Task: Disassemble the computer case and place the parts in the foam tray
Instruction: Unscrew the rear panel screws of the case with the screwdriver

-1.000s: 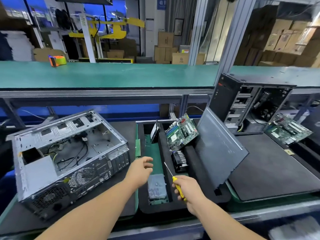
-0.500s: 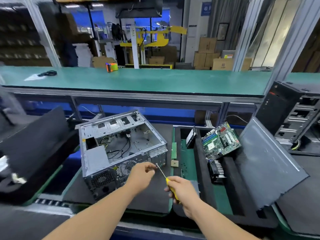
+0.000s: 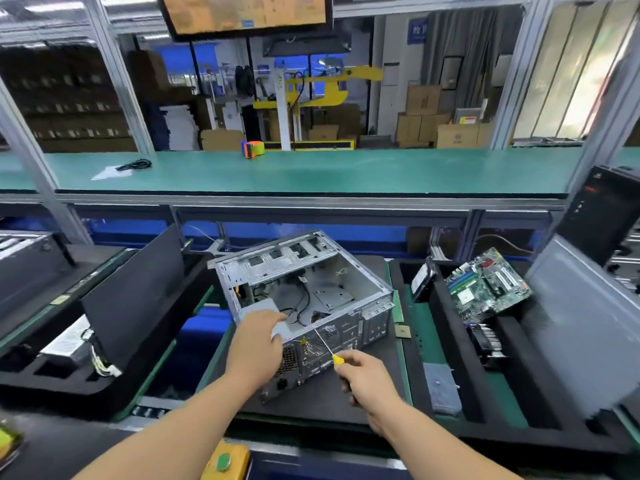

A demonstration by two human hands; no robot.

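Left hand (image 3: 258, 344) rests flat on computer case (image 3: 304, 306), steadying it; right hand (image 3: 367, 379) grips screwdriver (image 3: 327, 349) angled at its rear panel.

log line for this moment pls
stage: unscrewing | left hand: rests on computer case | right hand: grips screwdriver, tip at case rear | motherboard: already in foam tray

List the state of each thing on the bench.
computer case: open, side panel off
left hand: resting on the case
right hand: gripping the screwdriver
motherboard: out, tilted in the foam tray
side panel: leaning upright
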